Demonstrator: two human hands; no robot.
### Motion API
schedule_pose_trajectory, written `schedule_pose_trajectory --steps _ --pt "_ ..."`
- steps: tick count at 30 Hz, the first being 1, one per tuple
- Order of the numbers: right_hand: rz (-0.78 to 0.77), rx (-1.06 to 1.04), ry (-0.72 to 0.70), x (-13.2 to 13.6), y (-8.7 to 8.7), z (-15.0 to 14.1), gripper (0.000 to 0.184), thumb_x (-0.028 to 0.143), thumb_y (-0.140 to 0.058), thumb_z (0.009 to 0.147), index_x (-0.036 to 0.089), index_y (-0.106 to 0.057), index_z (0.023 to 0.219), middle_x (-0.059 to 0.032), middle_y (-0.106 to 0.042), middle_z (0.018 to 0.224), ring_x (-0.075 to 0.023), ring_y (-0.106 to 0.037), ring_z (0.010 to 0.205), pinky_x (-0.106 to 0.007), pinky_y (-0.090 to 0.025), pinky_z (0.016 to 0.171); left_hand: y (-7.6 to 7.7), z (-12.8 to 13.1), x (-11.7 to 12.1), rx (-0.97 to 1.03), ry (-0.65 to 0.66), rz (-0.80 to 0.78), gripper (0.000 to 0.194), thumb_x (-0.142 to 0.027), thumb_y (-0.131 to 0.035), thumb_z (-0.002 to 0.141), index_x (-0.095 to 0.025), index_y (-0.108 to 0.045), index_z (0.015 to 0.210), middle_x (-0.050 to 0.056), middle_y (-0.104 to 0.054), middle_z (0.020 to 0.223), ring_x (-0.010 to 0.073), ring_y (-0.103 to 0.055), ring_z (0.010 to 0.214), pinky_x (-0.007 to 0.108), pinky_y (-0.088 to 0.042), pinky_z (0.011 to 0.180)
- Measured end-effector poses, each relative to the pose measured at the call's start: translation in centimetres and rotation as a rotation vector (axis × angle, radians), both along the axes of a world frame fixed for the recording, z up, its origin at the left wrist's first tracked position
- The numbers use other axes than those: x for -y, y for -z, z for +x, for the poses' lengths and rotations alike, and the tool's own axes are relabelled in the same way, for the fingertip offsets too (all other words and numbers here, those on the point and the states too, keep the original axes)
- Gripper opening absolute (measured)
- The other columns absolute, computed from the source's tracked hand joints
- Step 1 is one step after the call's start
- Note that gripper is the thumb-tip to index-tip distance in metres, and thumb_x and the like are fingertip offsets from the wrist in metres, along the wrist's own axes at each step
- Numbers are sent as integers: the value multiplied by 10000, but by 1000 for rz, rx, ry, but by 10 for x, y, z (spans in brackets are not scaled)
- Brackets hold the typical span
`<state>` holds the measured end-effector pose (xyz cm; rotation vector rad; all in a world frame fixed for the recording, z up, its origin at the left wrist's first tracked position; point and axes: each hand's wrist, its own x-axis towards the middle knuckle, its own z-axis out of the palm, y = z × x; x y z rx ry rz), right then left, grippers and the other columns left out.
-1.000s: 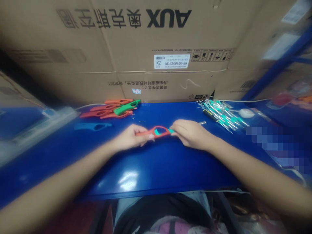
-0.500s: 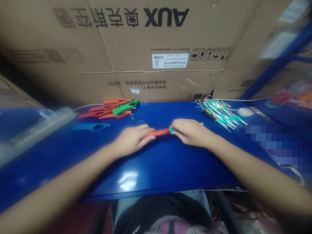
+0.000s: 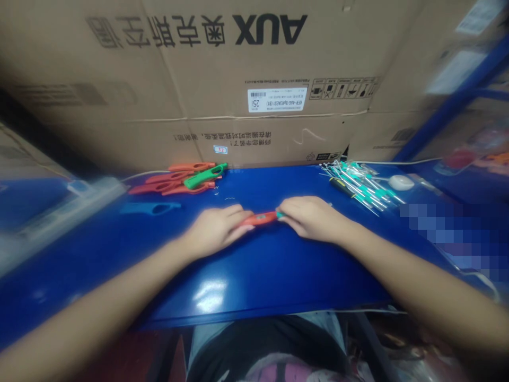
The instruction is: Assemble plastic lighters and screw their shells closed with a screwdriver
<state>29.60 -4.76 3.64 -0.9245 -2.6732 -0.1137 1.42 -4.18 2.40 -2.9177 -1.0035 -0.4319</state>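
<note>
Over the middle of the blue table, my left hand point(image 3: 217, 231) is closed around one end of an orange plastic handle point(image 3: 264, 218), shaped like the body of a long-necked lighter. A small greenish spot shows on its side. My right hand point(image 3: 306, 217) pinches a teal-ended metal rod point(image 3: 280, 215) at the handle's other end. The teal piece meets the orange handle; how deep it sits inside cannot be made out. Most of the rod hides under the right hand, and a short tip appears behind it.
Orange handles point(image 3: 170, 180) lie piled at the back left with a green handle point(image 3: 204, 176) on top. Nearer is a blue handle point(image 3: 149, 208). Several teal-ended metal rods point(image 3: 368, 188) and a black-yellow tool point(image 3: 341, 187) lie back right. A cardboard box point(image 3: 222, 69) stands behind.
The orange handle has turned about its length, bringing a small greenish spot on its side into view. Both hands stay in nearly the same place.
</note>
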Motion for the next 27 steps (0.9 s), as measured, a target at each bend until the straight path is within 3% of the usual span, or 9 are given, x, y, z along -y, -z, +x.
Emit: schedule_pose_trajectory --steps 10,18,27 --pt "-66 10 63 0 3 -3 165 249 -510 999 166 -620 910 -71 -680 855 -188 -580 751 -297 -356 658 -2 0 0 68 0 -137 437 -476 -396 1049 -202 -648 1278 69 -689 1059 186 -665 870 272 -484 741" --pt "-302 -39 187 -7 0 -2 44 210 -621 916 193 -611 956 -60 -662 961 -190 -588 832 -273 -383 676 0 5 -4 167 -17 -354 410 -452 -466 1022 -211 -629 1312 88 -648 1138 223 -637 996 330 -502 895" --pt "-360 12 211 -20 -6 21 74 216 -639 891 195 -602 952 -51 -640 960 -185 -562 808 -285 -387 671 -5 -4 -13 210 -18 -359 391 -380 -552 967 -158 -654 1272 114 -640 1098 229 -635 961 357 -534 870"
